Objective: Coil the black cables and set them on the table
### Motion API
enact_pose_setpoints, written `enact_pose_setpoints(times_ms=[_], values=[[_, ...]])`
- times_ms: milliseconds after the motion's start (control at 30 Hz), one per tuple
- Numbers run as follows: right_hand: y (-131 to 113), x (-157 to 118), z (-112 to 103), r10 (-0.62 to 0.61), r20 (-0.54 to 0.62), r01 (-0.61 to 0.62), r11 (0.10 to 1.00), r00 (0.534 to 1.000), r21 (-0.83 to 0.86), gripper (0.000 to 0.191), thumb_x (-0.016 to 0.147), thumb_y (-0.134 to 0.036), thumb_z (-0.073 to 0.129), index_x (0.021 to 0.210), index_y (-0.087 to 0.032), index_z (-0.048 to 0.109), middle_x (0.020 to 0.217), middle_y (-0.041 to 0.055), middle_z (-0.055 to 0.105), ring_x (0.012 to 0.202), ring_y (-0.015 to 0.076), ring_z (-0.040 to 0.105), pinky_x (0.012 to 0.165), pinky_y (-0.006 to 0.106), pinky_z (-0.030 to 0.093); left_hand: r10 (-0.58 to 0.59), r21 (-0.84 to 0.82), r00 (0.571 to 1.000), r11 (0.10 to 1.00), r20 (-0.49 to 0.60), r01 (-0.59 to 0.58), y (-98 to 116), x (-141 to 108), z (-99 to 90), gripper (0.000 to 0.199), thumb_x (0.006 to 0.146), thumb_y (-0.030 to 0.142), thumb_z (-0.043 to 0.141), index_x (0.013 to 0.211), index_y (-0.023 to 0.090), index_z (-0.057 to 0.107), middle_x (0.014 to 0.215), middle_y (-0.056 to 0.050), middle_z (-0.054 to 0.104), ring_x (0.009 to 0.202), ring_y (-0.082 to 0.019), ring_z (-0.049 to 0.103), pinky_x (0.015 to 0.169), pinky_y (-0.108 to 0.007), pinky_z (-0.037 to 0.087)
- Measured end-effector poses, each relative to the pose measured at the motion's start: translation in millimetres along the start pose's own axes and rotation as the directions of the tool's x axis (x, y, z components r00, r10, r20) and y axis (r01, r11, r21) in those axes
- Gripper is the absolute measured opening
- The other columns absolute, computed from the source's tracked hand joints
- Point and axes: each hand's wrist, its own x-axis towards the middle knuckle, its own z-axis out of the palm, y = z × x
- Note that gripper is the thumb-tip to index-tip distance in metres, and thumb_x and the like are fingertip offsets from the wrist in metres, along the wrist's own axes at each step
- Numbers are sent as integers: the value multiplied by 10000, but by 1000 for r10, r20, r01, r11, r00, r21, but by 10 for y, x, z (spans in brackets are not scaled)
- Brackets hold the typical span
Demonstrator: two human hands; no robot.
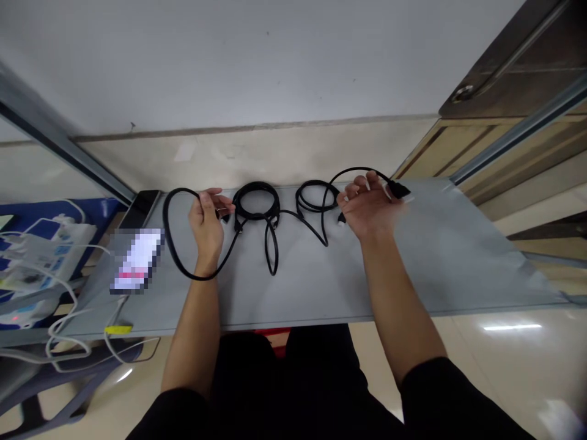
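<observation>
A black cable (189, 276) hangs in a wide loop across my left wrist. My left hand (206, 223) has its fingers curled around part of this cable, and a dark plug end shows beside the fingertips. My right hand (372, 208) is turned palm up, fingers loosely apart. Against its thumb side is a black plug (398, 189), whose cable arcs behind the fingertips; the thumb is blurred. Between my hands lie a coiled black cable (257, 185) and a second, smaller coil (316, 183), with loose strands and connectors around them.
The grey shelf (293, 299) has metal posts at both sides and a wall behind. On its left lie a phone with a blurred screen (137, 260) and a black box (143, 208). White power strips (68, 250) and tangled white cords are further left. A wooden door stands right.
</observation>
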Motion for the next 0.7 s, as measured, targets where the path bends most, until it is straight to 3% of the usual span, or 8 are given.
enact_pose_setpoints(times_ms=[100, 233, 300, 433, 533, 633, 700], values=[[-22, 29, -76, 75, 65, -72, 996, 995, -48, 358, 904, -620, 635, 815, -274, 666, 791, 10, 666, 742, 186, 668, 702, 342, 602, -34, -8, 999, 999, 9, 34, 11, -1, 4, 467, 1044, 631, 571, 962, 189, 697, 749, -21, 739, 629, -125, 698, 615, -233, 560], [-11, 52, -143, 137, 172, -109, 980, 976, -167, 186, 875, -454, 729, 828, -282, 679, 872, -1, 723, 895, 196, 731, 864, 380, 627, -107, 37, 987, 994, 123, 103, 15, -37, 10, 584, 1015, 720, 540, 894, 175, 711, 760, -67, 760, 668, -161, 734, 622, -264, 575], [23, 46, -146, 163, 209, -115, 968, 964, -224, 167, 870, -418, 749, 822, -282, 665, 908, -7, 742, 952, 195, 748, 919, 398, 633, -173, 75, 959, 984, 224, 161, 17, -70, 10, 650, 1004, 761, 510, 852, 166, 721, 742, -92, 768, 657, -184, 744, 607, -284, 576], [153, -6, -98, 277, 211, -176, 900, 937, -399, 282, 866, -495, 795, 856, -266, 631, 952, 26, 772, 1002, 241, 778, 894, 461, 669, -302, 169, 860, 952, 410, 254, 26, -125, 2, 700, 962, 805, 529, 870, 153, 766, 793, -138, 809, 726, -240, 781, 647, -330, 605], [304, -110, -17, 394, 173, -230, 782, 902, -579, 356, 907, -573, 773, 936, -262, 603, 1008, 51, 778, 904, 244, 795, 708, 422, 691, -385, 239, 763, 923, 519, 303, 38, -157, 11, 735, 922, 830, 562, 957, 138, 807, 916, -177, 834, 864, -285, 803, 740, -367, 628], [483, -256, 72, 534, 188, -234, 624, 824, -745, 336, 972, -581, 701, 1001, -267, 585, 1026, 55, 765, 762, 210, 778, 503, 313, 623, -456, 307, 652, 890, 606, 337, 49, -214, 54, 739, 891, 829, 610, 1076, 147, 828, 1059, -186, 833, 1064, -332, 785, 868, -421, 629], [603, -346, 113, 615, 251, -171, 544, 747, -821, 314, 991, -557, 678, 1060, -258, 609, 1009, 60, 757, 735, 205, 760, 482, 299, 602, -477, 334, 592, 879, 650, 340, 51, -267, 96, 735, 868, 823, 649, 1139, 163, 826, 1103, -165, 828, 1134, -347, 758, 933, -458, 618]])
